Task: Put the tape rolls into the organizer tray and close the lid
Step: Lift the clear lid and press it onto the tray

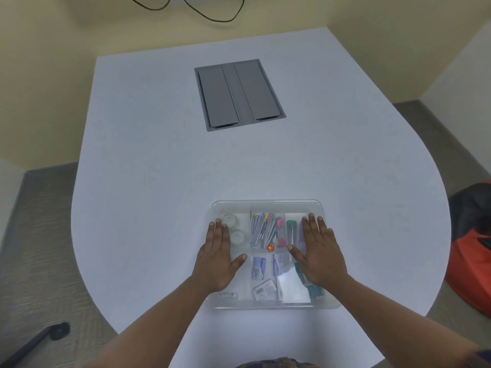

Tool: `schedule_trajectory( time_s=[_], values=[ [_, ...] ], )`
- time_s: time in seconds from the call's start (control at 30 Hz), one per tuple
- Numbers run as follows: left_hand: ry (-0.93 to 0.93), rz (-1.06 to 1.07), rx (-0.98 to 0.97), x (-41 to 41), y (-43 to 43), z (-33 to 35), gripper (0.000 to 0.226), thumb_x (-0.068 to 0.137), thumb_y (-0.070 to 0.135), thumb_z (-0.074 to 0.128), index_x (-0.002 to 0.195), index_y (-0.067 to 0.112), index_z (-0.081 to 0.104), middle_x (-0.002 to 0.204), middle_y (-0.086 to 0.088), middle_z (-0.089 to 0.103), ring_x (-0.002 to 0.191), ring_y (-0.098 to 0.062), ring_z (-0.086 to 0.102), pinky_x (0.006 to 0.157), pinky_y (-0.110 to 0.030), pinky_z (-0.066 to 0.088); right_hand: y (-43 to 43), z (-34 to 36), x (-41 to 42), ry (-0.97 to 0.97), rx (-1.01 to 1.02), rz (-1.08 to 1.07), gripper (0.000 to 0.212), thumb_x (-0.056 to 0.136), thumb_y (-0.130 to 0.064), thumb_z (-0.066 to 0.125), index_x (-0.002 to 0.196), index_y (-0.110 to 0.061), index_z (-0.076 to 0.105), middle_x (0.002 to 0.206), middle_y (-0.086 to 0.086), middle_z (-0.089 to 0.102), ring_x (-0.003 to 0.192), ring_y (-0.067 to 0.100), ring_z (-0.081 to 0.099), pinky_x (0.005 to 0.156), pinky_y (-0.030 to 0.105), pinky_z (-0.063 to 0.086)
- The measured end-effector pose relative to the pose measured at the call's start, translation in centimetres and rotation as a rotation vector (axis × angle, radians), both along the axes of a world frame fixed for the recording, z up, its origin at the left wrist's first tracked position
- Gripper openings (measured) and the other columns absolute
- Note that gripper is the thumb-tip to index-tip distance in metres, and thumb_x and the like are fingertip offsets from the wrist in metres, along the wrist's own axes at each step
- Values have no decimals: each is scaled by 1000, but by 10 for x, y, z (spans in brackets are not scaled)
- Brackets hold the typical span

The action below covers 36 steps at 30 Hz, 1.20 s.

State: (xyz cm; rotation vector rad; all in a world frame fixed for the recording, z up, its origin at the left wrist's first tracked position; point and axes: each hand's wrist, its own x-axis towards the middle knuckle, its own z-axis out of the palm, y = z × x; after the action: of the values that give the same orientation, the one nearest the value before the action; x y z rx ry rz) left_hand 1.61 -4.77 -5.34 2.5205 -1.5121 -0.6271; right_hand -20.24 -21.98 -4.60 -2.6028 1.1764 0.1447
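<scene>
A: What is seen nearest to the camera?

B: Two bare forearms are stretched forward over the white table (159,160). The left hand (216,257) and the right hand (320,252) are laid flat, palms down, on the clear lid (268,205) of the organizer tray (329,305). The fingers of both hands are extended and held close together, with the thumbs spread inward; nothing is gripped.

A: Where are the tape rolls?

B: The two tape rolls (233,228) are seen through the lid, in the far left compartment of the tray, just beside the left fingertips. Pens (263,228) are kept in the middle far compartment.

A: And further away?

B: A grey hatch (239,94) is set into the table. A black cable (210,14) is hung on the wall behind.
</scene>
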Motion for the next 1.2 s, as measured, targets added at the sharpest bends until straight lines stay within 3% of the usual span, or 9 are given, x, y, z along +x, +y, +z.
schedule_trajectory(
  time_s=[0.2,0.3,0.4,0.47,0.57,0.67,0.97,1.07,1.2],
  values=[
    [57,-15,109,8,-7,7,98,89,67,36,148,9,-16,155,-8,-28,138,-22,-34,118,-42,14,-13,1,3,44,84,49,100,79,-81,10,153,-15,-6,160,3,-16,149,21,-12,120,42,0],
    [117,-10,193,16,-11,15,104,83,74,37,148,14,-19,155,-2,-30,143,-18,-27,117,-52,5,-26,10,11,-10,190,15,100,81,-80,24,154,-15,2,162,2,-7,149,20,-6,119,42,3],
    [-12,-15,106,29,-16,25,105,81,74,42,152,14,-7,160,-6,-17,148,-22,-12,117,-49,5,-38,18,16,-63,132,-4,89,87,-64,49,152,-12,18,163,7,9,149,22,9,119,38,10],
    [-63,-3,88,38,-22,32,106,80,73,47,152,11,-1,161,-10,-12,148,-24,-8,117,-47,9,-47,22,19,-46,112,-8,92,86,-59,56,152,-8,16,162,10,8,149,23,9,119,35,9],
    [4,1,143,49,-32,37,105,82,68,50,152,7,-1,161,-12,-10,149,-25,-5,119,-44,11,-58,25,23,4,147,1,100,87,-59,56,152,-4,3,162,13,-1,150,25,1,119,34,6],
    [50,2,155,55,-33,34,85,95,56,39,152,9,-4,161,-8,-12,149,-21,-3,119,-45,8,-61,22,22,-1,221,-2,101,89,-59,52,151,-3,-6,162,12,-10,149,22,-8,118,33,3],
    [29,22,145,69,-31,32,66,99,50,26,153,20,5,162,7,-5,147,-10,11,118,-44,10,-65,11,30,56,126,4,116,78,-81,40,151,-3,-6,162,11,-9,149,22,-8,115,30,-3],
    [199,49,146,78,-39,43,78,93,59,40,153,21,7,161,10,-4,146,-10,16,119,-42,15,-72,20,27,-61,294,-45,107,83,-67,55,152,-9,-3,163,5,-8,149,17,-5,118,30,1],
    [792,356,-112,73,-19,47,98,77,50,73,152,33,11,149,22,20,139,-6,26,113,-30,24,-58,26,8,-371,487,-300,89,87,-41,67,153,-16,13,158,-4,23,144,17,25,111,26,22]
  ],
)
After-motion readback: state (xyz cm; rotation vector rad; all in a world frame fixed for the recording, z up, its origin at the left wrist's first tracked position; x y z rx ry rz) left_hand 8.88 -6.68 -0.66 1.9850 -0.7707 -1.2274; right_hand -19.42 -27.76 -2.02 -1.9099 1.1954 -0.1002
